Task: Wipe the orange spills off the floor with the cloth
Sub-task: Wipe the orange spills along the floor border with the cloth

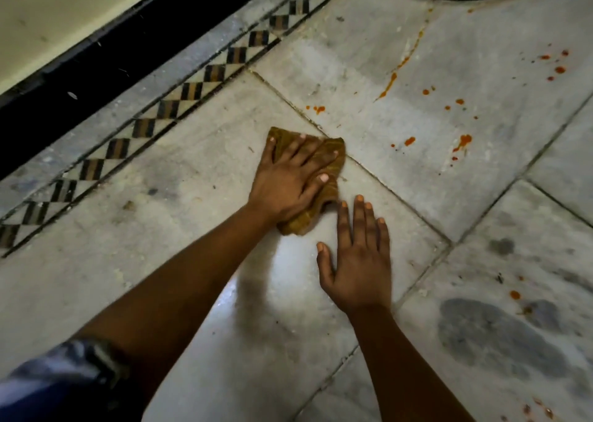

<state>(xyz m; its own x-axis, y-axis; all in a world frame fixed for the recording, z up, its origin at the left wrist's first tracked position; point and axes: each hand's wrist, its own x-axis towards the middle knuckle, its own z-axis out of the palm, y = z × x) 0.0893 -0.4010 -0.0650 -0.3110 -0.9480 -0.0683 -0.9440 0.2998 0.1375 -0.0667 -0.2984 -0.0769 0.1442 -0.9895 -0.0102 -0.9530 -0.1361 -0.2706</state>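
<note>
Nearest the camera, a blue sleeve (pixel 48 380) covers the upper part of the left arm, and both bare forearms reach forward over the pale marble floor (pixel 199 293). The right hand (pixel 357 261) lies flat on the floor, palm down, fingers straight and close together, thumb out to the side — it holds nothing. Just ahead of it and slightly to its left, the left hand (pixel 290 178) is pressed palm down on the cloth (pixel 324 178), a mustard-brown rag bunched under the palm, with the fingers spread wide across it; the cloth shows past the fingertips and below the heel of the hand, where its lower end comes close to the right hand's fingertips. The cloth lies over a seam between two slabs. Beyond the left hand's fingertips a small orange spot (pixel 318 109) sits on the next slab, and further out to the right of both hands the orange spills (pixel 462 141) are scattered in drops and a long thin streak (pixel 390 83) — none of them touching the cloth. To the left of the hands a checkered border strip (pixel 167 109) runs diagonally, with a black band (pixel 80 81) beyond it
</note>
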